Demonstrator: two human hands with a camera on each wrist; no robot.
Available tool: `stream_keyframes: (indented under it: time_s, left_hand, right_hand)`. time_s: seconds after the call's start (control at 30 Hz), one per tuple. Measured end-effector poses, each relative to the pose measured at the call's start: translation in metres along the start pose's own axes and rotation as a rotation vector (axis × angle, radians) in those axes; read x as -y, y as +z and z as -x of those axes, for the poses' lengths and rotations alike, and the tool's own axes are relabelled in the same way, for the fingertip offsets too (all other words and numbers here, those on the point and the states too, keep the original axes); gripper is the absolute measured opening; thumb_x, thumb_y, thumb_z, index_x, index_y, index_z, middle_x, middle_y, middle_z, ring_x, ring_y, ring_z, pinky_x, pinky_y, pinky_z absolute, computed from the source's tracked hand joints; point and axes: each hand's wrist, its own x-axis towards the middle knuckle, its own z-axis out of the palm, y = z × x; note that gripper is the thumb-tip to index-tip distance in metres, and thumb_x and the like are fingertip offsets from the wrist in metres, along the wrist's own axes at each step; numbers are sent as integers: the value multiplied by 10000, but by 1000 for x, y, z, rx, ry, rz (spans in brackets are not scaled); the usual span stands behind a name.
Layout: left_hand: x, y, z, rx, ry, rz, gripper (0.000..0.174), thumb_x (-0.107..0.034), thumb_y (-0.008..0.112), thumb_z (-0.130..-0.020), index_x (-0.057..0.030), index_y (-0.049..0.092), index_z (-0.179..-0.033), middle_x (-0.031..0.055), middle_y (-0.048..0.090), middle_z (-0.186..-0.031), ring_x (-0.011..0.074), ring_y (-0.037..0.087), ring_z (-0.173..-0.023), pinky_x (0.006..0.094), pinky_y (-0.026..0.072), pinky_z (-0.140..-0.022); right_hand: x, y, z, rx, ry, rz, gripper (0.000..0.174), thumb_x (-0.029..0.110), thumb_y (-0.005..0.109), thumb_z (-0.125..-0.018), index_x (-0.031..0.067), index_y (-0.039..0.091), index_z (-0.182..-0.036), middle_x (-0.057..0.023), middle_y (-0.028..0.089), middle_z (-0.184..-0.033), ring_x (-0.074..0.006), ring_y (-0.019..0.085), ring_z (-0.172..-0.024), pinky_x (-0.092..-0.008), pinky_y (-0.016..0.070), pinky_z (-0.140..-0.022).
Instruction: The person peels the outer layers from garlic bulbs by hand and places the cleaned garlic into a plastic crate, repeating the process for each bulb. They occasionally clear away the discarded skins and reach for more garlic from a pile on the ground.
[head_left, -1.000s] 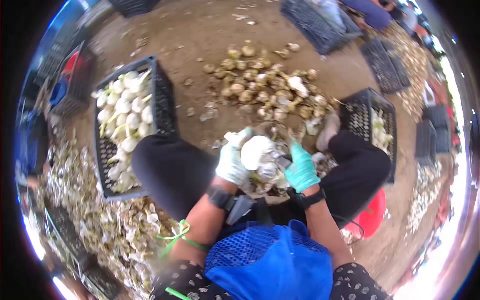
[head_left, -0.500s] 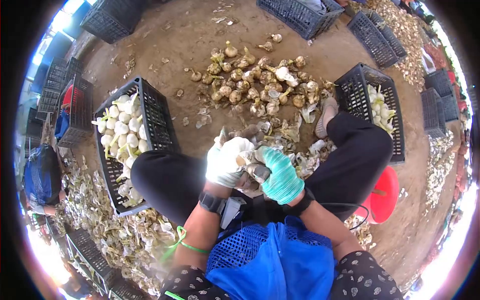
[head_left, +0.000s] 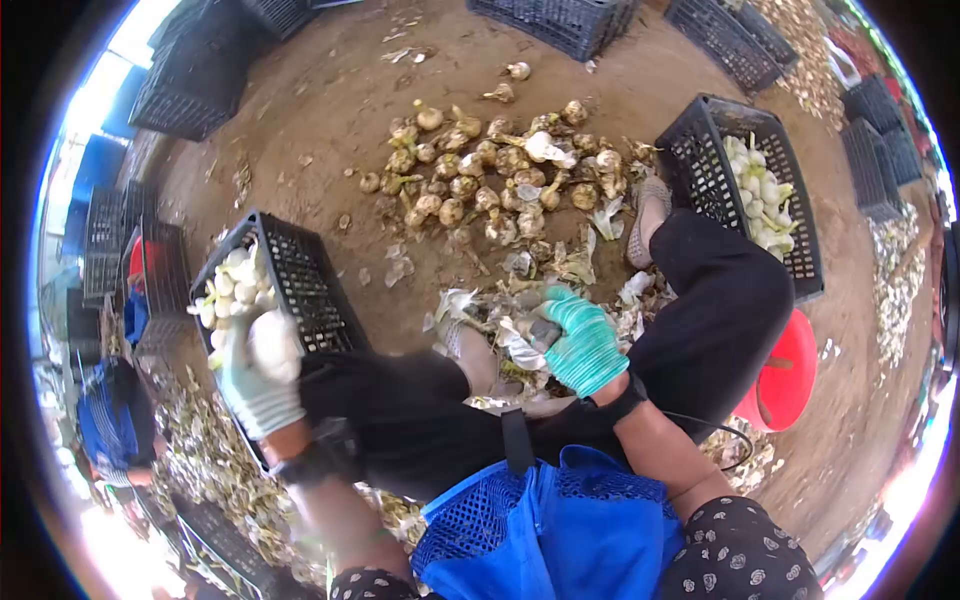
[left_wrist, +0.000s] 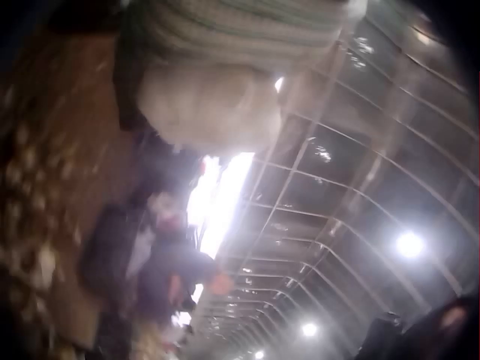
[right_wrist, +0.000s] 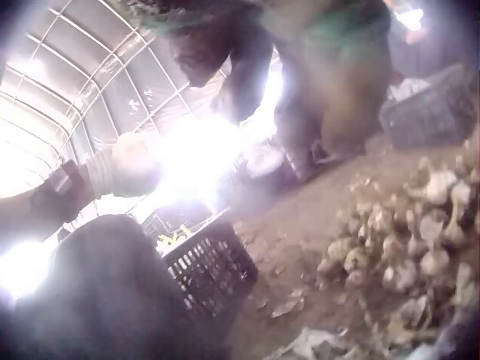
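Note:
My left hand point(head_left: 258, 385), in a pale striped glove, grips a large white garlic bulb point(head_left: 275, 346) beside the left black crate point(head_left: 315, 285). Peeled white bulbs point(head_left: 235, 285) fill that crate. The held bulb point(left_wrist: 214, 109) looks blurred below the glove in the left wrist view. My right hand point(head_left: 583, 345), in a green glove with dark grey fingertips, is curled above loose garlic skins point(head_left: 520, 350) between my legs; I cannot tell whether it holds anything. Ahead on the ground lies a heap of unpeeled garlic bulbs point(head_left: 490, 180).
At the front right stands another black crate point(head_left: 690, 150) with white bulbs point(head_left: 758, 190). A red bucket point(head_left: 790, 375) sits by my right knee. More black crates point(head_left: 560, 25) stand farther off, and peelings point(head_left: 230, 450) cover the ground at the left. Another person point(head_left: 115, 420) is at far left.
Both hands were together over the peelings, with a white bulb between them. My left hand has since swung left to the crate with the bulb. The right hand has stayed over the peelings.

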Motion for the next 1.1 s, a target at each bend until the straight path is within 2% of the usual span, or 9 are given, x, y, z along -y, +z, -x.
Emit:
stream_keyframes:
  time_s: [0.03, 0.07, 0.2, 0.4, 0.57, 0.77, 0.93, 1.03, 1.1]
  left_hand:
    - [9, -34, -13, -33, 179, -372, 293, -69, 591, -737, 40, 526, -1001, 85, 575, -824, 144, 539, -756, 248, 447, -675]
    - [-16, -36, -19, -234, -253, 134, 367, -122, 615, -718, 44, 510, -1028, 81, 565, -855, 134, 521, -766, 231, 423, -700]
    - [-21, -28, -36, -116, -174, -117, 373, -137, 581, -744, 69, 482, -1039, 135, 532, -984, 180, 503, -887, 266, 401, -786]
    - [-33, 174, -45, 502, 155, -246, 369, -108, 595, -699, 1, 515, -1043, 86, 574, -885, 141, 542, -781, 246, 428, -711]
    - [-19, 364, -59, 779, 295, -386, 478, -277, 614, -642, -57, 490, -1048, 208, 511, -968, 353, 510, -882, 388, 416, -767]
    - [-48, 495, -71, 895, 137, -846, 723, -434, 678, -582, -73, 413, -1150, 183, 483, -1042, 304, 488, -988, 367, 423, -809]
    - [-32, 476, -75, 854, 129, -535, 416, -186, 632, -586, -77, 550, -979, 175, 495, -1019, 347, 519, -896, 351, 437, -784]
    - [-49, 396, -80, 1125, -141, 105, 537, -59, 637, -519, -9, 523, -1041, 89, 579, -935, 150, 548, -854, 255, 438, -761]
    - [-82, 335, -69, 1257, -170, 209, 536, 35, 599, -525, 16, 502, -1051, 83, 564, -953, 145, 536, -869, 257, 430, -782]
  right_hand:
    - [-1, 3, -3, -11, 94, -147, 94, -28, 531, -686, -3, 587, -757, -87, 571, -746, -135, 534, -617, -237, 422, -559]
    - [-2, 6, -5, -26, 107, -157, 94, -28, 531, -686, -3, 587, -757, -87, 571, -746, -135, 534, -617, -237, 422, -559]
    - [-7, 12, -13, -71, -30, -59, 82, 11, 524, -699, -2, 578, -760, -131, 581, -812, -253, 560, -698, -310, 440, -615]
    - [-17, -3, -23, 175, 362, -304, 347, 60, 505, -719, 80, 544, -1063, -194, 579, -839, -322, 564, -688, -360, 448, -627]
    - [-43, -9, -37, 51, 377, -209, 207, 115, 584, -678, 19, 595, -860, -180, 564, -766, -318, 551, -726, -370, 437, -654]
    - [-73, 4, -45, -6, 461, -309, 179, 113, 587, -685, 17, 592, -837, -170, 566, -809, -336, 542, -759, -362, 444, -689]
    - [-69, -9, -61, -343, 783, -673, 206, 87, 575, -719, 25, 574, -915, -88, 582, -777, -192, 541, -640, -258, 434, -574]
    - [-92, -1, -51, -756, 819, -1375, 277, 122, 549, -778, 37, 530, -1041, 8, 564, -790, -30, 458, -579, -136, 354, -463]
    - [-71, -21, -69, -766, 870, -1111, 228, 115, 472, -829, 25, 523, -1033, 28, 538, -817, -47, 469, -634, -159, 346, -467]
